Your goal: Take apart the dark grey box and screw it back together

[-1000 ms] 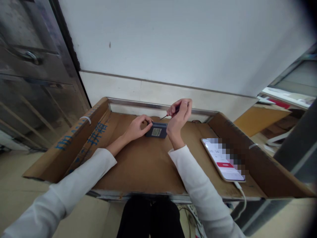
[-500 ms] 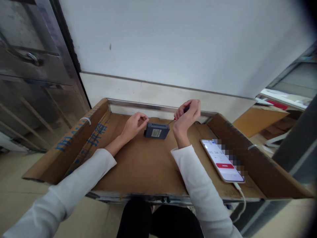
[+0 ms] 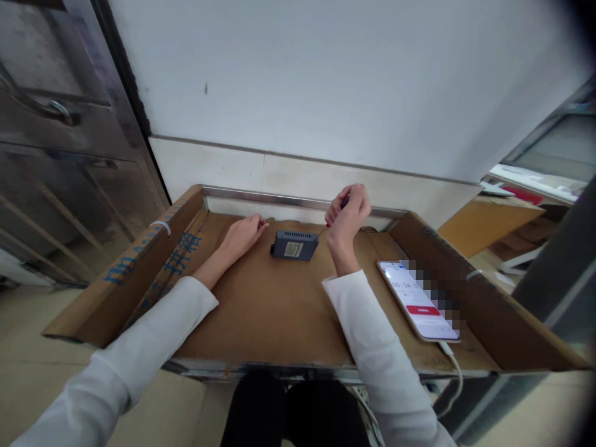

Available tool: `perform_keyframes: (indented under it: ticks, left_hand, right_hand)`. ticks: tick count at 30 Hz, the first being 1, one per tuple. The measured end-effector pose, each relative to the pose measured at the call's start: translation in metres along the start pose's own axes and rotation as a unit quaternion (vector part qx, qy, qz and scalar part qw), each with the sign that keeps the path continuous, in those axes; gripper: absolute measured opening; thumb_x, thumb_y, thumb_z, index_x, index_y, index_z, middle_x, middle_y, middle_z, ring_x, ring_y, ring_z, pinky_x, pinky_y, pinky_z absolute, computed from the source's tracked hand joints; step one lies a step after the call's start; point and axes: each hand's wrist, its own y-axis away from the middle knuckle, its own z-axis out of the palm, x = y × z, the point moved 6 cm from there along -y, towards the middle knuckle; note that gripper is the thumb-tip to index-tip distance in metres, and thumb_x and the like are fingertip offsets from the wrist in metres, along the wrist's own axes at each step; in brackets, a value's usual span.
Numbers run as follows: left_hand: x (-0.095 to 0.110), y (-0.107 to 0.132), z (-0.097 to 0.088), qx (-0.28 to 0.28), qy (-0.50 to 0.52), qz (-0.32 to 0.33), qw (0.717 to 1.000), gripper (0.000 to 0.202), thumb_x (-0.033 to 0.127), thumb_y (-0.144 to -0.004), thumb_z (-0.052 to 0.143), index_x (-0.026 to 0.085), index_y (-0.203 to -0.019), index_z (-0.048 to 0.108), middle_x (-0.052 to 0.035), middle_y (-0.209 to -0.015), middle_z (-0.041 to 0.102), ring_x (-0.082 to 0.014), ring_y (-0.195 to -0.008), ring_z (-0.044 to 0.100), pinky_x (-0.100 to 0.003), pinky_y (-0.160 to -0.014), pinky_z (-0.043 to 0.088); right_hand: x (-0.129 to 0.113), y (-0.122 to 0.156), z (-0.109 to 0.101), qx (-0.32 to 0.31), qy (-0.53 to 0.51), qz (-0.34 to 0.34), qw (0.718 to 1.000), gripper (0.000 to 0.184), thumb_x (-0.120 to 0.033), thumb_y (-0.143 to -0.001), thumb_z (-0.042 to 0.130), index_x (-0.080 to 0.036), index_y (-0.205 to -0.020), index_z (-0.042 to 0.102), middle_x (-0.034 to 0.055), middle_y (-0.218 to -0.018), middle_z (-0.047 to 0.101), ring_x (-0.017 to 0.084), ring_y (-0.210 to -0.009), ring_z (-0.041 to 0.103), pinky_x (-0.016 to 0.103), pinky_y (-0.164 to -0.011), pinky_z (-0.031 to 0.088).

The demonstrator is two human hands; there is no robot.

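Observation:
A small dark grey metal box (image 3: 305,249) with a row of vent slots and a pale label stands on the cardboard. My right hand (image 3: 350,210) is closed around the dark handle of a screwdriver (image 3: 323,232). Its thin shaft slants down to the box's upper right edge, where the tip seems to touch. To the left of the box, and apart from it, my left hand (image 3: 243,237) hovers low or rests over the cardboard. Its fingers are curled and pressed together; whether they pinch something small is hidden.
A cardboard tray (image 3: 261,329) with raised sides covers the table. On its right part lies a phone (image 3: 421,304) showing a timer, with a white cable (image 3: 459,385) running off the front edge. A white wall (image 3: 298,93) rises behind; a metal door (image 3: 60,124) stands left.
My left hand has moved away from the box to the left and its fingers have closed together. My right hand, with the screwdriver, has shifted slightly left. The box stays in place.

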Motion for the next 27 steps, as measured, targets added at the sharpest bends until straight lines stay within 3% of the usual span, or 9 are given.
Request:
perform_keyframes:
  ticks: [6, 11, 17, 23, 27]
  left_hand:
    - [-0.002, 0.002, 0.004, -0.01, -0.019, 0.002, 1.0, 0.029, 0.038, -0.098, 0.037, 0.016, -0.092, 0.055, -0.0094, -0.083, 0.068, -0.0207, -0.078, 0.065, -0.029, -0.069, 0.047]
    - [-0.01, 0.002, 0.003, -0.07, -0.033, -0.027, 0.997, 0.024, 0.036, -0.095, 0.043, 0.016, -0.092, 0.056, -0.0096, -0.09, 0.069, -0.0228, -0.082, 0.066, -0.029, -0.068, 0.047]
    - [-0.02, 0.002, 0.001, -0.099, -0.071, -0.05, 0.991, 0.022, 0.033, -0.092, 0.043, 0.015, -0.089, 0.057, -0.0127, -0.094, 0.068, -0.0249, -0.085, 0.064, -0.031, -0.069, 0.046]
    - [-0.035, 0.004, -0.004, -0.17, -0.036, -0.067, 0.983, 0.02, 0.037, -0.084, 0.047, 0.02, -0.08, 0.058, -0.0059, -0.088, 0.069, -0.0216, -0.08, 0.063, -0.027, -0.065, 0.043]
    - [-0.039, 0.005, -0.008, -0.205, -0.033, -0.075, 0.975, 0.021, 0.037, -0.081, 0.047, 0.02, -0.079, 0.059, -0.0059, -0.087, 0.068, -0.0234, -0.081, 0.063, -0.029, -0.066, 0.042]
  right_hand:
    - [0.002, -0.001, 0.001, 0.004, -0.01, 0.007, 1.0, 0.023, -0.047, -0.088, 0.044, -0.027, -0.084, 0.035, -0.0121, -0.051, 0.031, 0.005, -0.035, 0.022, 0.018, -0.034, 0.016]
    - [0.005, -0.002, 0.002, -0.002, -0.026, 0.009, 1.0, 0.028, -0.05, -0.088, 0.046, -0.028, -0.085, 0.029, -0.0128, -0.053, 0.036, 0.006, -0.036, 0.028, 0.017, -0.034, 0.02]
    - [-0.002, -0.002, 0.003, -0.006, 0.028, -0.052, 0.998, 0.029, -0.047, -0.086, 0.052, -0.026, -0.084, 0.033, -0.0106, -0.059, 0.042, 0.005, -0.042, 0.041, 0.018, -0.038, 0.034]
    - [-0.005, 0.0, 0.004, -0.025, 0.111, -0.098, 0.989, 0.032, -0.048, -0.081, 0.059, -0.024, -0.082, 0.039, -0.0065, -0.07, 0.049, 0.006, -0.052, 0.049, 0.019, -0.043, 0.039]
    - [-0.01, 0.004, 0.005, -0.031, 0.154, -0.15, 0.976, 0.03, -0.051, -0.081, 0.057, -0.023, -0.084, 0.046, -0.0036, -0.075, 0.05, 0.007, -0.063, 0.052, 0.02, -0.05, 0.042]
